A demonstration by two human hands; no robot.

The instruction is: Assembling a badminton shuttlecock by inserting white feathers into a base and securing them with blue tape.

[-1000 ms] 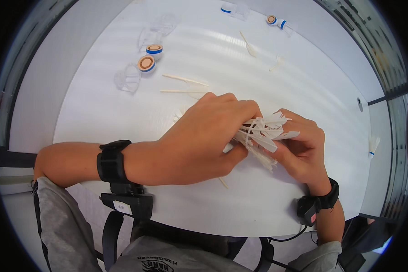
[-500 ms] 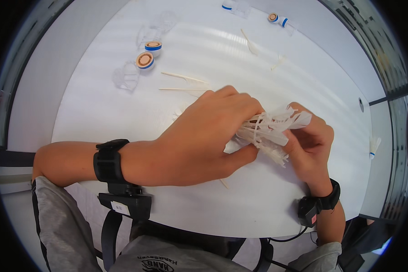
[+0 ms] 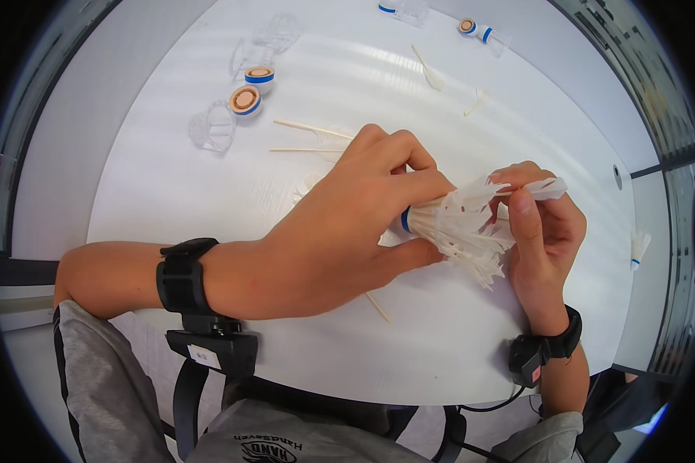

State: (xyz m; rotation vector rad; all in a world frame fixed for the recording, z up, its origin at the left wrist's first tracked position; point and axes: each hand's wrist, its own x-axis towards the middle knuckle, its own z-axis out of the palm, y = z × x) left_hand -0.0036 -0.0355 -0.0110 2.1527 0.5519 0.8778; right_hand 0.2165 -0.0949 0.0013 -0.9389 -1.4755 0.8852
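A feathered shuttlecock (image 3: 459, 243) with a blue band lies tilted between my hands, its frayed white feathers fanning to the right. My left hand (image 3: 363, 212) grips it near the banded end, thumb below and fingers above; the fingers cover most of its base. At the feather side, my right hand (image 3: 548, 239) is closed in a pinch on one white feather (image 3: 547, 187), whose tip sticks out past the thumb. Beyond my left hand lie loose feathers (image 3: 313, 127), partly hidden by it. A thin bare quill (image 3: 378, 306) rests below my left wrist and thumb.
Two cork-faced bases with blue rings (image 3: 245, 101) sit at the far left beside clear plastic skirts (image 3: 213, 126). More pieces (image 3: 468, 27) lie along the far edge, near a single feather (image 3: 427, 69). Another shuttlecock (image 3: 639, 251) is at the right edge, near a round table hole (image 3: 617, 177).
My right hand has moved slightly right and up, now pinching a feather drawn out from the others. The shuttlecock's blue band has come into view beside my left fingers.
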